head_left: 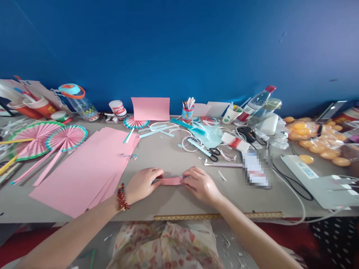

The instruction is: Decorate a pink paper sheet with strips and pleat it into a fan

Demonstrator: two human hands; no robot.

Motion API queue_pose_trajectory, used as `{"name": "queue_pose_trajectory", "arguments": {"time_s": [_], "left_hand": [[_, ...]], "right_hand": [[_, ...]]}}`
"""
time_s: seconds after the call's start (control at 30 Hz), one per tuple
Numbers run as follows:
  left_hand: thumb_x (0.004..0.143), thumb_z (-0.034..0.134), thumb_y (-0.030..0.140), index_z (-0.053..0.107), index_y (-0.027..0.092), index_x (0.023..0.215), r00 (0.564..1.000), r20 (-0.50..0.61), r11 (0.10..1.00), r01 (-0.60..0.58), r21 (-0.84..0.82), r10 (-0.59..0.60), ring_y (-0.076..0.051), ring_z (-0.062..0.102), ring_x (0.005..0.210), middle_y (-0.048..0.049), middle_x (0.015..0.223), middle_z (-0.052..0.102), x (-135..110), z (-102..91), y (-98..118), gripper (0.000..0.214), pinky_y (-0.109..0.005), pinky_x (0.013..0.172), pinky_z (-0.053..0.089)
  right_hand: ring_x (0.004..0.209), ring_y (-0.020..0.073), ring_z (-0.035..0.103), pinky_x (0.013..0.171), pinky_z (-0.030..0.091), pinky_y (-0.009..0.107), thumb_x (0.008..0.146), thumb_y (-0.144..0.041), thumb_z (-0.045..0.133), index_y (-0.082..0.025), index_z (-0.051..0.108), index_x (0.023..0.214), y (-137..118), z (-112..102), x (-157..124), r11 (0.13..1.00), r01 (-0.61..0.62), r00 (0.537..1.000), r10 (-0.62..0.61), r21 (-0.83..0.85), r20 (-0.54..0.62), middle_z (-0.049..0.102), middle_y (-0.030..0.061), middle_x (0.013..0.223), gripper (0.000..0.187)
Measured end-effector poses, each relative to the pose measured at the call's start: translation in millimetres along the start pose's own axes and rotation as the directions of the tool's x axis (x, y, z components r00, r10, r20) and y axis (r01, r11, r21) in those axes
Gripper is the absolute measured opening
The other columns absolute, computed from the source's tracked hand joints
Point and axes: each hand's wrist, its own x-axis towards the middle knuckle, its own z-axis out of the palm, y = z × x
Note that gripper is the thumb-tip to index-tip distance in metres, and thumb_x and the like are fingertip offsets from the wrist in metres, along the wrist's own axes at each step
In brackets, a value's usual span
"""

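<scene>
Between my two hands a narrow pink paper strip (pixel 171 181) is stretched sideways, low over the front of the table; a bit of blue shows at its ends. My left hand (pixel 144 184), with a red bead bracelet (pixel 122 197) at the wrist, pinches the strip's left end. The right end sits in the closed fingers of my right hand (pixel 201 185). To the left of my left hand lie several large pink paper sheets (pixel 84 172). Pleated pink paper fans (pixel 66 138) with coloured rims rest farther left.
Black-handled scissors (pixel 214 154), a craft knife (pixel 224 164) and a phone (pixel 256 170) lie right of centre. Blue paper strips (pixel 187 126), a pen cup (pixel 187 112) and a plastic bottle (pixel 256 102) stand or lie behind. A power strip (pixel 303 170) and orange balls (pixel 316 138) occupy the right.
</scene>
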Motion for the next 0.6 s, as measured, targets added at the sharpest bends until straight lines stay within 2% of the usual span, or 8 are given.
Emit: {"name": "queue_pose_trajectory", "arguments": {"time_s": [0.1,0.27,0.37,0.47,0.6], "left_hand": [[0.099,0.046,0.027,0.056,0.022,0.098,0.994,-0.089,0.984,-0.041,0.172,0.057,-0.019,0.062,0.089,-0.0028,0.098,0.065,-9.4,3.5,-0.3,0.012,-0.031,0.078,0.045],[0.100,0.042,0.021,0.053,0.021,0.100,0.991,-0.135,0.985,0.008,0.170,0.015,-0.017,0.062,0.081,-0.0009,0.091,0.065,-14.1,5.5,-8.2,0.011,-0.030,0.071,0.045],[0.099,0.044,0.021,0.055,0.021,0.094,0.987,-0.148,0.980,-0.036,0.194,0.065,-0.017,0.059,0.085,-0.0018,0.093,0.062,-10.6,4.4,-12.3,0.012,-0.030,0.075,0.046],[0.096,0.043,0.011,0.058,0.020,0.092,0.973,-0.189,0.952,-0.070,0.298,0.131,-0.020,0.055,0.095,-0.0046,0.099,0.060,-8.0,4.5,-13.1,0.018,-0.033,0.083,0.046],[0.092,0.042,0.004,0.061,0.018,0.093,0.968,-0.124,0.915,-0.158,0.372,0.218,-0.020,0.052,0.093,-0.0056,0.098,0.059,-9.5,7.3,-12.2,0.023,-0.035,0.084,0.046]], "right_hand": [[0.091,0.0191,0.058,0.081,0.049,0.034,0.097,-0.022,0.049,-0.022,0.069,0.094,0.0,0.9,-1.2,0.999,-0.027,1.000,0.026,0.017,0.011,0.068,0.0075,0.097,0.021],[0.093,0.0187,0.058,0.085,0.047,0.034,0.097,-0.019,0.049,-0.022,0.068,0.097,4.3,1.9,-0.2,1.000,-0.011,1.000,0.011,0.012,0.014,0.069,0.0067,0.100,0.019],[0.092,0.0194,0.057,0.083,0.046,0.034,0.096,-0.018,0.049,-0.020,0.067,0.094,5.1,4.2,1.4,0.999,-0.002,1.000,0.002,-0.040,0.015,0.069,0.0072,0.099,0.018],[0.091,0.0196,0.056,0.081,0.046,0.034,0.096,-0.017,0.048,-0.019,0.067,0.094,5.1,6.4,2.2,0.996,-0.018,0.999,0.021,-0.087,0.032,0.068,0.0081,0.099,0.019],[0.091,0.0197,0.056,0.082,0.046,0.034,0.098,-0.019,0.047,-0.020,0.067,0.097,7.0,7.7,1.6,0.996,-0.037,0.996,0.043,-0.077,0.073,0.067,0.0082,0.099,0.021]]}}
